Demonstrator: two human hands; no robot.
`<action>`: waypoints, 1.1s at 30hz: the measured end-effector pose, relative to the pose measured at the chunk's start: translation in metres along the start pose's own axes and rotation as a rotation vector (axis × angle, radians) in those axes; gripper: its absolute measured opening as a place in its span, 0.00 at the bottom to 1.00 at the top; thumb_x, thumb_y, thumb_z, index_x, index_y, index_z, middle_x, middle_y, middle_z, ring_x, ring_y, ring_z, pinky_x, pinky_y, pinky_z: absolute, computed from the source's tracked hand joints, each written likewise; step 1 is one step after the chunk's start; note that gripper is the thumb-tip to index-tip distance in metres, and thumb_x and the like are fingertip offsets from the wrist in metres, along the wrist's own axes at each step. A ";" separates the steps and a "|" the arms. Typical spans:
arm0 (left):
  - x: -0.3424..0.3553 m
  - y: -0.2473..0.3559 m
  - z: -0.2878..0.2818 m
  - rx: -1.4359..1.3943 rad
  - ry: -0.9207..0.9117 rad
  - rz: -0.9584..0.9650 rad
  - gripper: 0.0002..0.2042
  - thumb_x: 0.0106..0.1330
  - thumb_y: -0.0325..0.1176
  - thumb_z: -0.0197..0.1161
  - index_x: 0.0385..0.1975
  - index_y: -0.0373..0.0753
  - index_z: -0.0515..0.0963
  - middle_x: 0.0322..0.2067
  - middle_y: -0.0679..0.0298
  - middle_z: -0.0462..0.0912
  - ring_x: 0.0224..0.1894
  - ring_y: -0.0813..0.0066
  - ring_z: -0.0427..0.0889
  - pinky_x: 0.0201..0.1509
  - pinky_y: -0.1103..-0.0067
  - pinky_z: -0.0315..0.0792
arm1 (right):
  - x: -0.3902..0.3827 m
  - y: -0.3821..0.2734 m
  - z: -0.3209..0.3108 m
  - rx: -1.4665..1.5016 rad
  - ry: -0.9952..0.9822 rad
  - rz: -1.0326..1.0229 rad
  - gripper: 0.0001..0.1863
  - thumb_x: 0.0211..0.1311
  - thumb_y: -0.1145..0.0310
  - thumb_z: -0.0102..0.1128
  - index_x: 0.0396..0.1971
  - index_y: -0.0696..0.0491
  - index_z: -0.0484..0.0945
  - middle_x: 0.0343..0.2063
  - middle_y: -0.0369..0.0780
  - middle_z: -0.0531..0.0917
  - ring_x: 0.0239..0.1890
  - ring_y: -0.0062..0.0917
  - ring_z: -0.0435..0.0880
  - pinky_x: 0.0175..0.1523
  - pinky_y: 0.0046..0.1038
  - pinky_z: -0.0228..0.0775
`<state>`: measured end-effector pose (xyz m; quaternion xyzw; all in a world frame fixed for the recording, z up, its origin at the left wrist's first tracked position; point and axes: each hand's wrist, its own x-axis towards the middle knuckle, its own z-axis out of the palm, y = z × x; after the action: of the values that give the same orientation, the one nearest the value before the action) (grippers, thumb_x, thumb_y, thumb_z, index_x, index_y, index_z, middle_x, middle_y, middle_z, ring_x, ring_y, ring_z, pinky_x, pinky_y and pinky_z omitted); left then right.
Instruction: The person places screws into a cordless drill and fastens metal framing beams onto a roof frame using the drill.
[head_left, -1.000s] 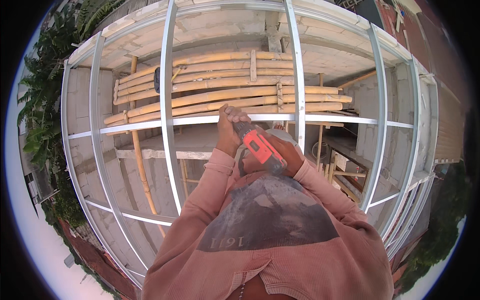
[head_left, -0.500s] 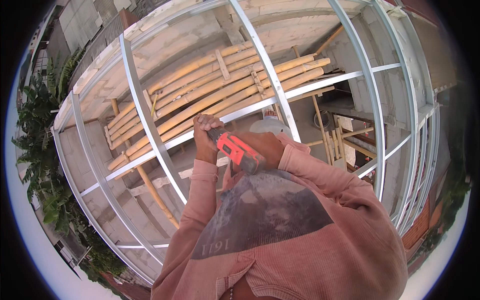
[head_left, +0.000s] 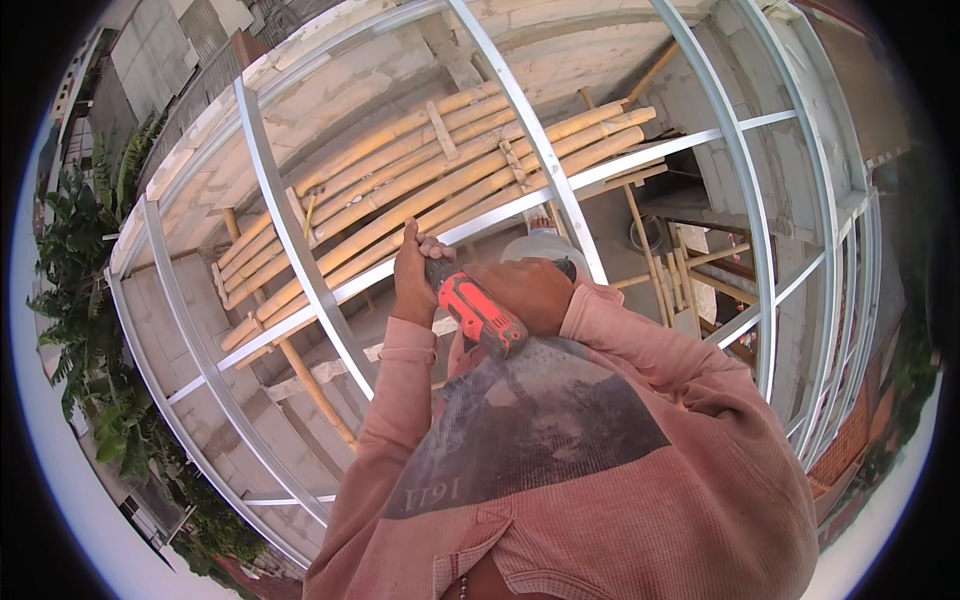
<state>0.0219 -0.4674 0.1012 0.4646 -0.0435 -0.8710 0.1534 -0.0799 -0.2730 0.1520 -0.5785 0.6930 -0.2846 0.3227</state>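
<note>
A red and black cordless drill point(head_left: 479, 310) lies slantwise in front of my chest, its nose toward the far left. My right hand point(head_left: 530, 296) is wrapped round its grip from the right side. At the nose end, my left hand point(head_left: 413, 268) has its fingers curled round the front of the drill, with the thumb pointing up. The tip is hidden behind those fingers, so any bit or screw there cannot be seen. Just beyond both hands runs a silvery metal cross batten point(head_left: 490, 217), close to the left fingers.
Long metal rafters point(head_left: 290, 215) cross the batten, with openings between them. Below lie several bamboo poles point(head_left: 400, 195) lashed as a platform, beside light block walls point(head_left: 330, 90). My foot point(head_left: 541, 222) shows beneath the frame. Leafy plants point(head_left: 85, 250) stand outside at the left.
My left hand's thumb has lifted and its fingers have shifted at the drill's nose. The drill has moved slightly down and right, with the right hand still round it.
</note>
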 end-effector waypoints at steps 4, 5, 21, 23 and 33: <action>-0.003 -0.007 -0.006 0.295 0.183 0.038 0.18 0.77 0.49 0.53 0.28 0.44 0.64 0.15 0.70 0.63 0.18 0.76 0.66 0.27 0.74 0.71 | -0.001 -0.006 0.002 -0.371 0.077 -0.175 0.27 0.60 0.63 0.57 0.60 0.55 0.71 0.38 0.40 0.81 0.38 0.34 0.86 0.41 0.36 0.78; -0.005 -0.014 -0.009 0.327 0.183 0.051 0.19 0.78 0.51 0.50 0.29 0.43 0.65 0.17 0.68 0.65 0.20 0.73 0.68 0.28 0.72 0.72 | -0.002 -0.007 0.003 -0.410 0.052 -0.173 0.26 0.60 0.64 0.57 0.59 0.56 0.71 0.37 0.39 0.81 0.37 0.32 0.86 0.42 0.35 0.78; 0.008 -0.020 -0.040 0.444 0.192 -0.006 0.15 0.80 0.44 0.45 0.37 0.38 0.67 0.21 0.60 0.72 0.24 0.65 0.74 0.35 0.66 0.78 | -0.006 -0.001 0.023 -0.473 0.068 -0.137 0.26 0.61 0.62 0.56 0.59 0.55 0.70 0.37 0.38 0.83 0.37 0.33 0.87 0.39 0.36 0.78; 0.015 -0.025 -0.041 0.450 0.164 -0.033 0.15 0.80 0.44 0.46 0.40 0.37 0.67 0.23 0.60 0.72 0.25 0.64 0.76 0.34 0.67 0.79 | -0.012 0.001 0.025 -0.340 0.093 -0.061 0.28 0.61 0.61 0.57 0.60 0.54 0.70 0.39 0.40 0.83 0.42 0.35 0.86 0.44 0.39 0.77; 0.050 -0.038 -0.016 1.251 0.050 -0.039 0.36 0.75 0.61 0.44 0.68 0.34 0.64 0.63 0.47 0.72 0.60 0.58 0.76 0.65 0.69 0.68 | -0.086 0.017 0.036 0.151 0.526 0.415 0.36 0.53 0.57 0.67 0.64 0.50 0.69 0.53 0.47 0.81 0.52 0.46 0.81 0.54 0.42 0.75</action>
<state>0.0007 -0.4460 0.0438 0.4875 -0.5330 -0.6721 -0.1628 -0.0520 -0.1865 0.1261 -0.3065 0.8323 -0.4029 0.2257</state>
